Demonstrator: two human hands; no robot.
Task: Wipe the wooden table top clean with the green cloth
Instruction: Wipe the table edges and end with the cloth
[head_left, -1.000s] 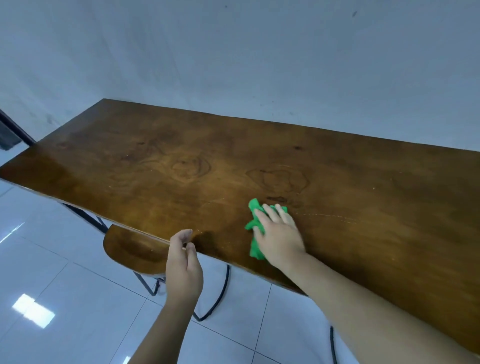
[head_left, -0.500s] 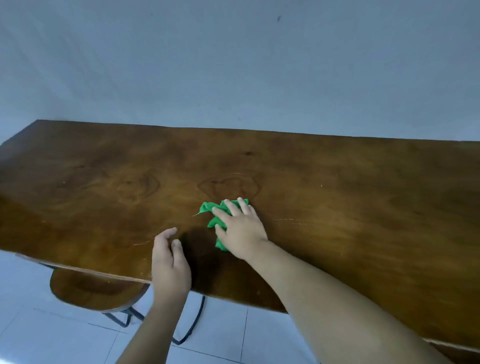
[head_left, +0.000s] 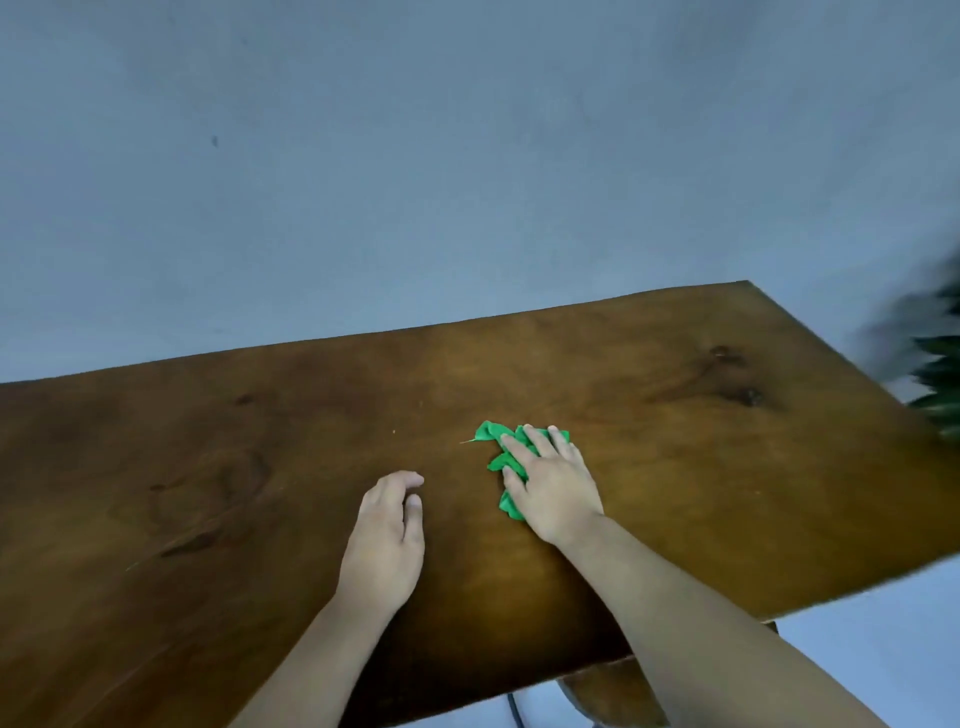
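Note:
The dark wooden table top (head_left: 701, 467) fills the lower half of the head view, its right end in sight. A crumpled green cloth (head_left: 493, 441) lies near the middle of it, and my right hand (head_left: 553, 483) presses flat on it, fingers spread over the fabric. Green folds stick out to the left of and beyond the fingers. My left hand (head_left: 387, 530) rests on the bare wood to the left of the cloth, fingers loosely curled, holding nothing.
A plain grey wall (head_left: 467, 182) runs behind the table. A blurred dark green plant (head_left: 935, 374) stands past the table's right end. Below the near edge show a wooden stool seat (head_left: 602, 691), a black cable (head_left: 514, 712) and pale floor (head_left: 883, 623).
The view has swung to the right along the table, so the right end and the plant have come into sight. My right hand has slid the cloth rightward; my left hand now rests fully on the top.

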